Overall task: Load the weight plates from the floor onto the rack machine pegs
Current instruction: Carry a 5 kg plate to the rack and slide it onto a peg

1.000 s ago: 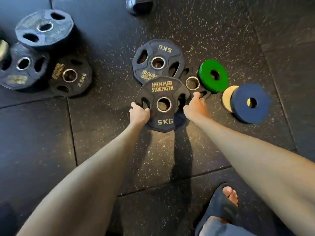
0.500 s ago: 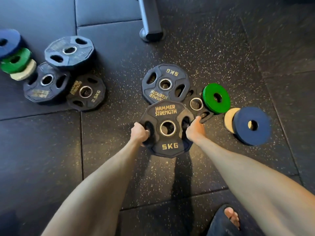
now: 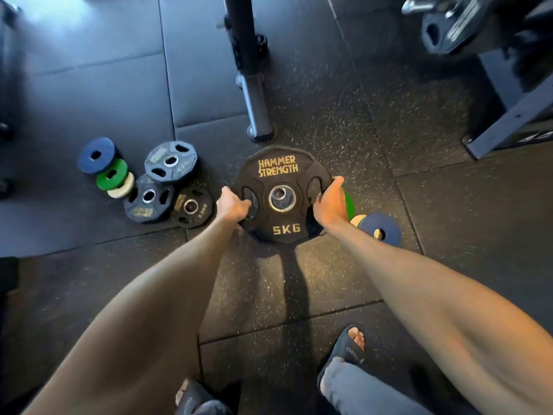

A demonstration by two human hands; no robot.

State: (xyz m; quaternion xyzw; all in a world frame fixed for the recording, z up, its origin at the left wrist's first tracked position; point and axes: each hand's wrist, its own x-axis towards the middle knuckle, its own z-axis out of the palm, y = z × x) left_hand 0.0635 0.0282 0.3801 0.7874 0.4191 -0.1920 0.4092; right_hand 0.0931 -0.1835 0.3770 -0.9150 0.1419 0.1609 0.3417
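Observation:
A black 5 kg Hammer Strength plate [image 3: 279, 175] is lifted off the floor in front of me, its face toward the camera. My left hand [image 3: 233, 205] grips its left handle slot and my right hand [image 3: 330, 202] grips the right one. Behind the held plate a green plate [image 3: 349, 205] peeks out, with a cream plate [image 3: 357, 220] and a blue plate [image 3: 381, 229] on the floor beside it. The plates that lay under the held one are hidden. At the top right, a rack peg [image 3: 416, 6] carries a dark plate [image 3: 449, 28].
To the left on the floor lie several more plates: blue [image 3: 97, 155], green [image 3: 112, 174], cream [image 3: 124, 190], two dark 5 kg plates [image 3: 170, 161] and a 2.5 kg plate [image 3: 191, 206]. A machine leg [image 3: 254, 100] stands straight ahead. A frame base [image 3: 508, 121] is at right. My sandalled feet are below.
Both hands have raised the 5 kg plate off the pile and toward me. The view has tilted up, showing the machine leg and the loaded peg.

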